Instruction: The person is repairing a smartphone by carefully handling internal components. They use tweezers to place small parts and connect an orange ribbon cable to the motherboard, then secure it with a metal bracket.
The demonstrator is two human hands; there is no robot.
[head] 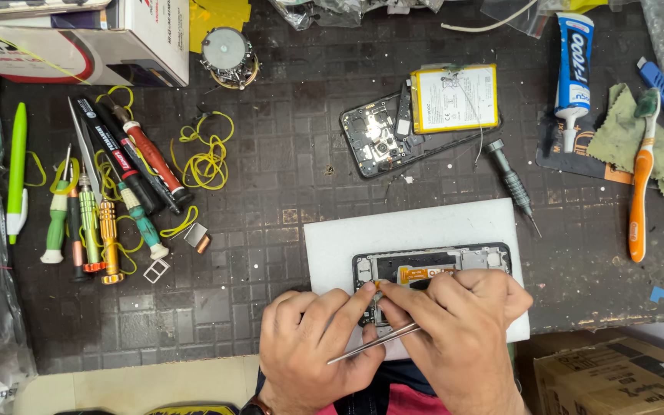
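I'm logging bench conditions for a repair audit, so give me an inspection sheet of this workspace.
Surface: dark tiled mat, dusty, with a white pad on it.
Job's things: opened phone frame on the white pad; tweezers in the right hand.
Clutter: second opened phone with a loose battery, screwdrivers, grey driver, glue tube, toothbrush, green cloth.
Grippers: left hand and right hand both pinch at the frame's lower edge.
Cables: yellow wire loops lying loose.
Surroundings: cardboard boxes at the edges.
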